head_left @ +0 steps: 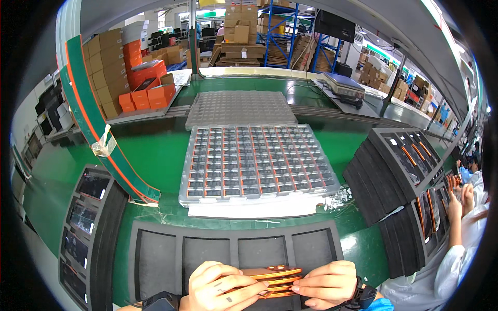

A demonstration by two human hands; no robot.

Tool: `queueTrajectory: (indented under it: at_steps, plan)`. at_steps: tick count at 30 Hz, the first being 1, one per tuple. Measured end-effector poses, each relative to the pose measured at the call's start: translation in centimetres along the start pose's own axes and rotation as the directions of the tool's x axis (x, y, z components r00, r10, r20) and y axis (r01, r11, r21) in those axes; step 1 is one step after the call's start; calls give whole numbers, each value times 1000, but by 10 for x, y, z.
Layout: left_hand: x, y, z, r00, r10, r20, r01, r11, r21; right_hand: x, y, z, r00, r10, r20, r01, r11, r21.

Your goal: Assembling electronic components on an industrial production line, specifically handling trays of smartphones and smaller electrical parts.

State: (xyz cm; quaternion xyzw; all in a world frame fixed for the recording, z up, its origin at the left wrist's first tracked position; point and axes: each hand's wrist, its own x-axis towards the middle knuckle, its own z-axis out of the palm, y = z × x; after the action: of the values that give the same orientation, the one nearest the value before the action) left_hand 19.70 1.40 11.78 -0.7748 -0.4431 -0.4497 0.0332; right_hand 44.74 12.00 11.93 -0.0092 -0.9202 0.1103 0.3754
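A small stack of orange-edged phones point(280, 280) is held level between my two hands, above the near edge of a black foam tray point(234, 246). My left hand point(220, 287) closes on the stack's left end, fingers over the side. At the right end, my right hand point(329, 284) pinches the edges with its fingertips. The uppermost phone shows a raised camera part. The tray's recesses that show hold nothing; its near part is hidden by my hands.
Beyond the foam tray lies a clear plastic tray point(257, 163) of small orange-and-dark parts, with another translucent tray point(241, 106) behind. Foam trays with dark panels point(85, 223) stand left; stacked foam trays point(381, 171) rise right. A green post point(96, 119) stands left. A co-worker's hands point(459, 199) are at right.
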Motion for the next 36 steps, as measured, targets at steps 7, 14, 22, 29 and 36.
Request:
queueTrajectory:
  at_steps: [7, 14, 22, 29, 36]
  plan:
    - [-1, -1, 0, 1000, 5, -8, -5, 1000, 3, 2, -3, 3, 998, -68, 8, 68, 982, -174]
    - [1, 4, 1, 1000, 9, 1, -9, 999, 32, -9, 4, 9, 990, 71, 124, -50, 986, -160]
    - [8, 21, 8, 996, 84, 8, -83, 962, 260, 16, -8, 23, 983, -90, -157, 94, 995, 19]
    - [3, 19, 9, 998, 62, -28, -52, 957, 286, -23, 0, 14, 966, 212, -150, -185, 967, 177]
    - [0, 11, 6, 998, 59, -27, -52, 974, 220, -18, -4, 4, 975, 220, 29, -221, 955, 197]
